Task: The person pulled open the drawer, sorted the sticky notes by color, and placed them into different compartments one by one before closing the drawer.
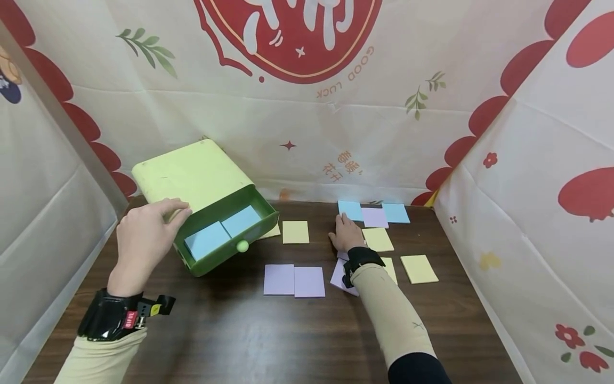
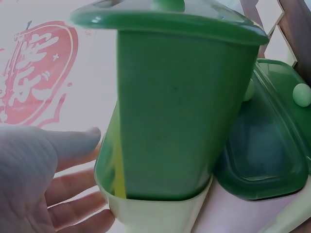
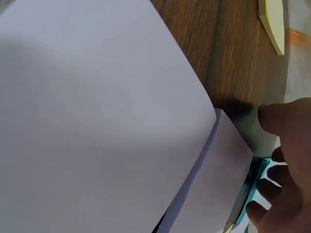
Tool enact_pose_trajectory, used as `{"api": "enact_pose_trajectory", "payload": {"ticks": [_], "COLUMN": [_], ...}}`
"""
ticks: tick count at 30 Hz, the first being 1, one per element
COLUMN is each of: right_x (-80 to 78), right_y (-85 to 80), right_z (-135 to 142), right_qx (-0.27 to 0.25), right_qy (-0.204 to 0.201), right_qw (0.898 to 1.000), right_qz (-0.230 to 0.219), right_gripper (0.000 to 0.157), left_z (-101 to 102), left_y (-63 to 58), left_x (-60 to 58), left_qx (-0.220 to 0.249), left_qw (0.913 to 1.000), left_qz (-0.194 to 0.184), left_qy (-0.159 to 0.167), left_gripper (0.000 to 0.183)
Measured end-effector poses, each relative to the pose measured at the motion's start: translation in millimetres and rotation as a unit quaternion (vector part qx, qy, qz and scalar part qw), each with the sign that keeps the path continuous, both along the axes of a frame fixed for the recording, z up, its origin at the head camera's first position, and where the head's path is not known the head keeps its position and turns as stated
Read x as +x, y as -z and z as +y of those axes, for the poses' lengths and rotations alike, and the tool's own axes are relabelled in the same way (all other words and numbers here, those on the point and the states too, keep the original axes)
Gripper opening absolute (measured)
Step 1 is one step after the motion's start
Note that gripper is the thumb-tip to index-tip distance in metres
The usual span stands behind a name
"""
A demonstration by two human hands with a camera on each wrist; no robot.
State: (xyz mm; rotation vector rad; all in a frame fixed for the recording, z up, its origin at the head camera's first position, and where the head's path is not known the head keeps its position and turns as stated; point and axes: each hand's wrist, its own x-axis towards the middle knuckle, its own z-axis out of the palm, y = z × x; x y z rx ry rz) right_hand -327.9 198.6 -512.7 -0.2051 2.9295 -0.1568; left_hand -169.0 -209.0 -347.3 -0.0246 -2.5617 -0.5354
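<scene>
A pale yellow-green box [image 1: 192,170] stands at the left, its dark green drawer [image 1: 206,262] pulled out. Inside lie two blue sticky-note pads [image 1: 208,241]. My left hand [image 1: 146,237] is at the box's front left edge beside the drawer; in the left wrist view its fingers are loosely bent and spread alongside the box. Whether they touch it I cannot tell. My right hand [image 1: 346,234] reaches to the back row, fingertips near a blue pad [image 1: 350,210]. Purple pads [image 3: 112,116] fill much of the right wrist view, below the hand's thumb and fingers.
Beside that blue pad are a purple pad [image 1: 374,217] and another blue pad [image 1: 396,213]. Yellow pads [image 1: 419,269] lie right and behind the drawer. Two purple pads [image 1: 279,280] sit mid-table. Printed cloth [image 1: 288,117] walls the brown table [image 1: 230,330] at back and sides.
</scene>
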Motion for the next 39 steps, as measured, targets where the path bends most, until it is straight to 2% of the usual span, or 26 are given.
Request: {"api": "enact_pose_trajectory", "payload": {"ticks": [4,9,13,18,25,30,39], "right_x": [1.2,3.3,7.8,10.9,22.8,33.0,42.2], "right_y": [-0.3,-0.3,0.3,3.9,-4.2,-6.8,-9.7], "right_z": [0.6,-2.1,-7.9,-16.0,-27.6,-37.2,-45.4], "right_qx": [0.005,0.017,0.028,0.018,0.025,0.017,-0.01], "right_qy": [0.003,-0.008,-0.023,-0.054,-0.114,-0.129,-0.134], "right_qw": [1.0,1.0,0.999,0.997,0.99,0.989,0.99], "right_qz": [-0.007,0.021,0.037,0.046,0.084,0.068,0.044], "right_gripper": [0.065,0.058,0.054,0.053,0.038,0.035,0.034], "left_z": [3.6,6.6,6.6,6.3,8.3,8.3,9.0], "left_y": [-2.6,-4.1,-5.4,-5.1,0.0,3.3,3.9], "left_x": [-0.7,-2.0,-1.9,-0.6,-1.0,-0.2,-0.8], "left_qx": [0.002,0.001,0.003,0.01,0.011,0.011,0.012], "left_qw": [0.9996,0.9983,0.9981,0.9983,0.9993,0.9995,0.9999], "left_qz": [-0.027,-0.054,-0.059,-0.057,-0.036,-0.029,-0.011], "left_qy": [-0.01,-0.02,-0.015,-0.008,-0.005,-0.007,-0.001], "left_gripper": [0.028,0.029,0.028,0.028,0.026,0.027,0.027]}}
